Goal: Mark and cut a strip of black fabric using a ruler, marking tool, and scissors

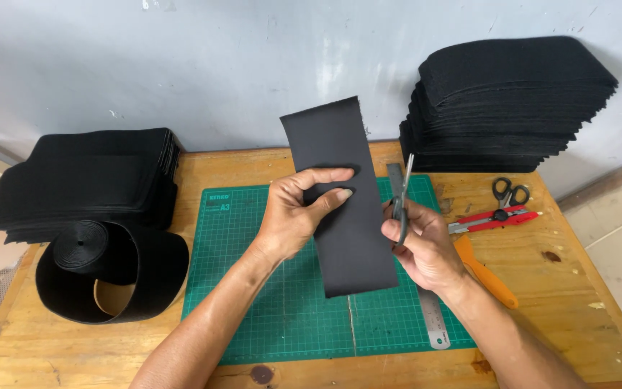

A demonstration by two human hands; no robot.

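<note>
Nearest the camera, the wooden table (52, 360) carries a green cutting mat (282, 317), with a steel ruler (433, 320) lying along the mat's right side. Above the mat, the left hand (293, 212) pinches a black fabric strip (347, 238) between thumb and fingers, holding it upright and clear of the mat. Just right of the strip, the right hand (422, 248) is closed around the handles of a small pair of scissors (401, 198), blades pointing up beside the strip's right edge; whether the blades touch the fabric is hard to tell from here. An orange-handled tool (487, 277) lies partly under the right forearm. To the left sits a loose roll of black webbing (113, 270). Farther right lie a red utility knife (494, 220) and black-handled scissors (510, 191). At the back, against the wall, stand two stacks of cut black pieces, a left stack (84, 180) and a taller right stack (505, 108).
</note>
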